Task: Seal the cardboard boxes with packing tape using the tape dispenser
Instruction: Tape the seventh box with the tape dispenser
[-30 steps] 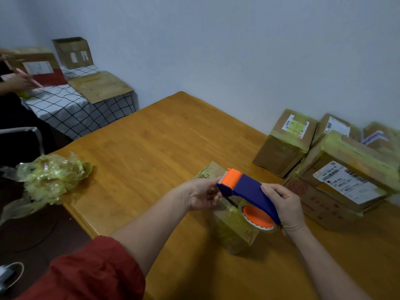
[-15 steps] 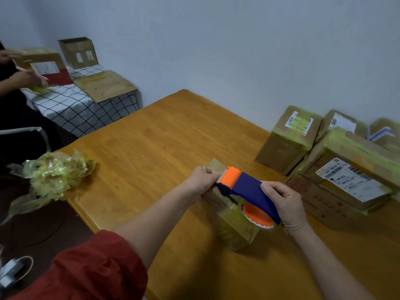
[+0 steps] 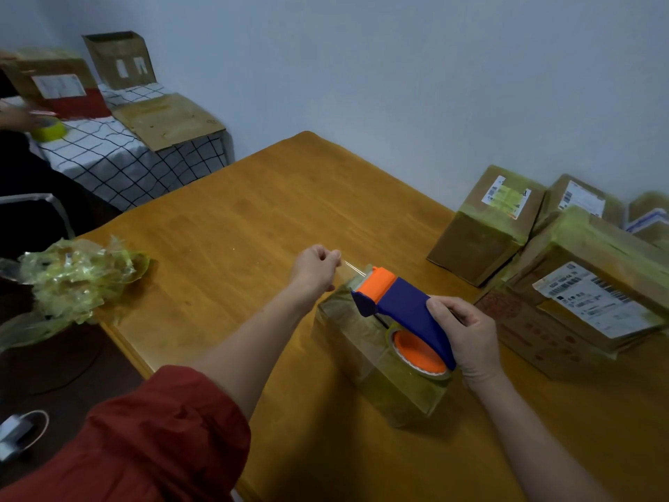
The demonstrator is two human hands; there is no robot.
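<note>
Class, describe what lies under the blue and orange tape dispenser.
A taped cardboard box sits under the tape dispenser, on the wooden table. The dispenser and the right hand cover part of its top; its contents are hidden.

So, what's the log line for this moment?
left hand: pinches tape | right hand: grips tape dispenser | tape: stretched between them | box: below dispenser

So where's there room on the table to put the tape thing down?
Bare table lies between the crumpled tape wad and the left hand, and up toward the far corner by the wall. The right side is crowded with stacked boxes.
</note>
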